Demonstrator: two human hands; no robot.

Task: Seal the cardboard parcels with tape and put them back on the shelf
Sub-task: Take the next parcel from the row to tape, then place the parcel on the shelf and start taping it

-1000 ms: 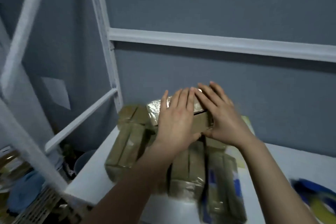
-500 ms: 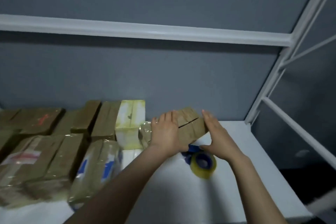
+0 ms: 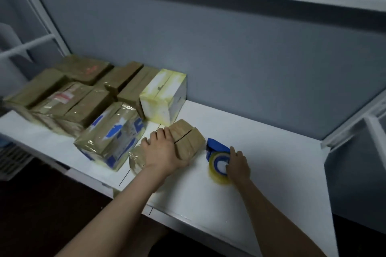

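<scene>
The parcel [image 3: 189, 141] lies near the middle of the shelf [image 3: 271, 173], between the stacked parcels [image 3: 83, 94] at the left end and the tape [image 3: 217, 164]. It is pressed down by the left hand [image 3: 161, 152], whose fingers [image 3: 165, 134] are laid flat and close together across its top. The tape, just beside the parcel, is gripped by the right hand [image 3: 238, 166], its fingers [image 3: 234, 151] curled over the roll.

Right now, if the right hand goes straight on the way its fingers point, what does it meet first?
The tape dispenser: the right hand seems to touch it. Beyond it lies the cardboard parcel, depth unclear.
</scene>
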